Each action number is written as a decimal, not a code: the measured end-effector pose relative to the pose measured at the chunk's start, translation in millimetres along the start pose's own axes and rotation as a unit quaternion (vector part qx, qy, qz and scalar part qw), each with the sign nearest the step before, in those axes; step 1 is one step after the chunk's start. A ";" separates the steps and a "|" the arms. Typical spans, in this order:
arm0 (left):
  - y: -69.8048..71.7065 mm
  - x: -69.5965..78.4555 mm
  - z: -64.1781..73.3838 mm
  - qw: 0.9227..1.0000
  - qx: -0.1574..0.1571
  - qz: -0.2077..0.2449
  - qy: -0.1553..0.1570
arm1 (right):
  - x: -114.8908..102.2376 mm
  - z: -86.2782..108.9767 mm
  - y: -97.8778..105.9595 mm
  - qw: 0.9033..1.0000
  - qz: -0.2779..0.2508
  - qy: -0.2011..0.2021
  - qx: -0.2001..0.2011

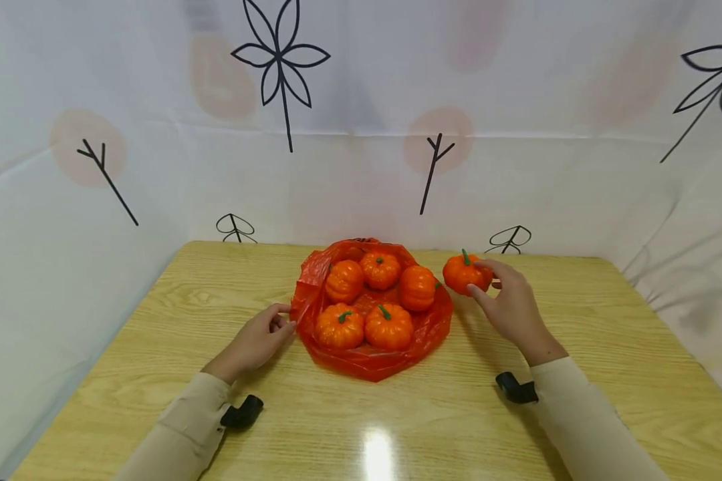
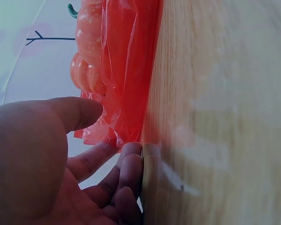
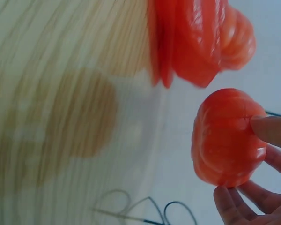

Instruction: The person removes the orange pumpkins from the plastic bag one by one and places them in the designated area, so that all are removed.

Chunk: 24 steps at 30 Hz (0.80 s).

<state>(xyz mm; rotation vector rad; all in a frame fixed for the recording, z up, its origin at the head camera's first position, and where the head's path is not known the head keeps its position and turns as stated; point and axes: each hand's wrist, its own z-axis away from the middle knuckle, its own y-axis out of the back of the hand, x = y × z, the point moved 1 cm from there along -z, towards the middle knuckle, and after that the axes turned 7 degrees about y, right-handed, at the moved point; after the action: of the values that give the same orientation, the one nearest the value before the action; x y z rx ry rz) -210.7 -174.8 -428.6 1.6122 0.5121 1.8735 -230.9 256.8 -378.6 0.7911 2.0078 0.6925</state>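
A small orange toy pumpkin (image 1: pixel 462 274) with a green stem is pinched between the thumb and fingers of my right hand (image 1: pixel 510 304), just right of a red plastic bag (image 1: pixel 370 366). In the right wrist view this pumpkin (image 3: pixel 228 138) hangs above the tabletop, apart from the bag. Several similar pumpkins (image 1: pixel 388 327) sit inside the bag, whose rim is folded open around them. My left hand (image 1: pixel 259 341) rests at the bag's left edge. In the left wrist view its fingertips (image 2: pixel 131 161) touch the bag's edge, and the thumb stands apart from them.
The wooden table (image 1: pixel 216 300) carries the bag near its far edge. Behind it hangs a pale cloth (image 1: pixel 349 180) printed with plants and flowers. Dark camera mounts (image 1: pixel 243 413) stick out from both wrists.
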 end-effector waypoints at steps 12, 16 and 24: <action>1.5 2.3 0.4 1.000 -0.004 0.009 -0.001 | 17.6 1.6 3.5 0.998 0.014 -0.043 -0.042; 1.8 2.7 0.3 1.000 -0.004 0.008 -0.003 | 20.3 2.4 3.1 0.998 0.015 -0.047 -0.047; 2.0 2.3 1.7 1.000 -0.001 -0.004 -0.006 | 21.8 4.3 1.8 0.996 0.024 -0.056 -0.063</action>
<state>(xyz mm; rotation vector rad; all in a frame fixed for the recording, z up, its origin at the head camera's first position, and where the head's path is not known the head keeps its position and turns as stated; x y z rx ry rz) -209.6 -174.9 -425.2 1.6170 0.5094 1.8576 -236.3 274.8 -390.4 0.7884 1.8309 0.7776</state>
